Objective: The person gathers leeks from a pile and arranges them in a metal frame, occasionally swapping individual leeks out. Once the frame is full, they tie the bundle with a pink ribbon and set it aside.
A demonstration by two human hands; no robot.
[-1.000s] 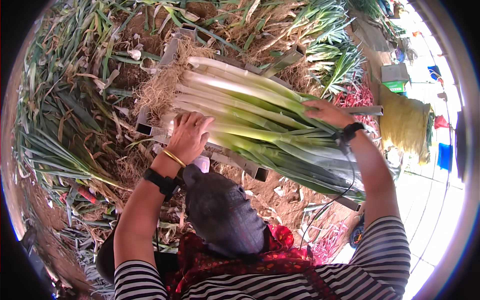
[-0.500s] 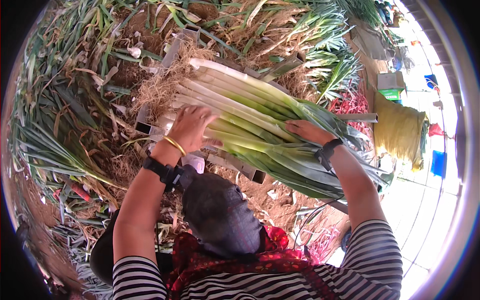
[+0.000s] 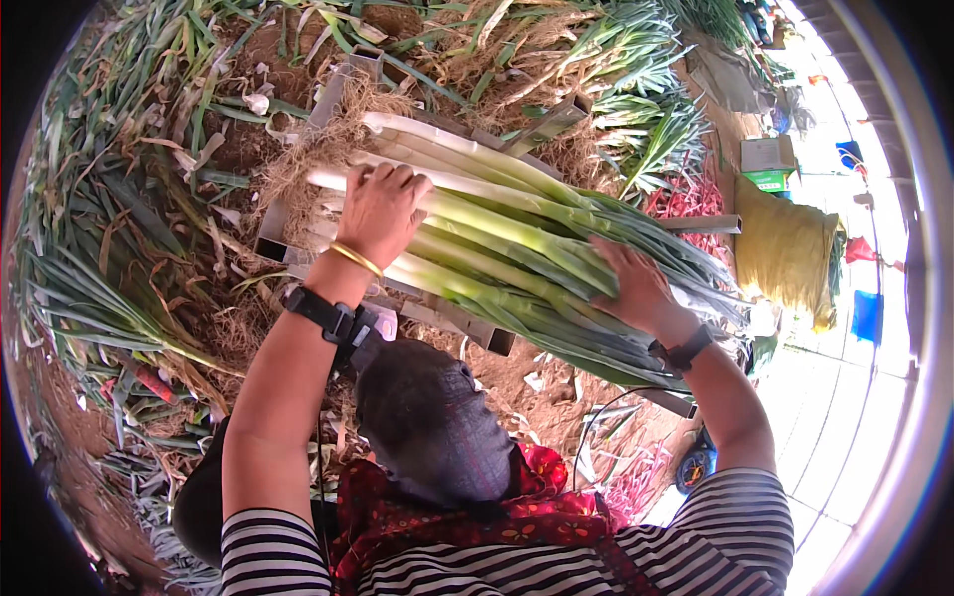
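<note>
A bundle of long green onions [image 3: 517,223] lies across a rack of square metal tubes [image 3: 550,126], white stalks and brown roots [image 3: 298,164] to the left, dark green leaves to the right. My left hand [image 3: 383,211] curls its fingers round a white stalk near the root end; its fingertips are partly hidden. On the leafy part, my right hand [image 3: 641,288] rests with fingers stretched out and apart. A gold-coloured bangle and a dark wrist strap show on my left arm, and a dark strap on my right.
Heaps of green onions and loose leaves [image 3: 129,209] cover the ground at left, with more piled at the far side [image 3: 636,119]. Red strings [image 3: 686,199], a yellow sack [image 3: 785,243] and a box [image 3: 768,154] lie at right. A thin black cable [image 3: 586,422] hangs near my body.
My left hand has risen slightly and curled its fingers on a stalk. My right hand has slid right and lower along the leaves, fingers spreading. The onions lie spread somewhat differently.
</note>
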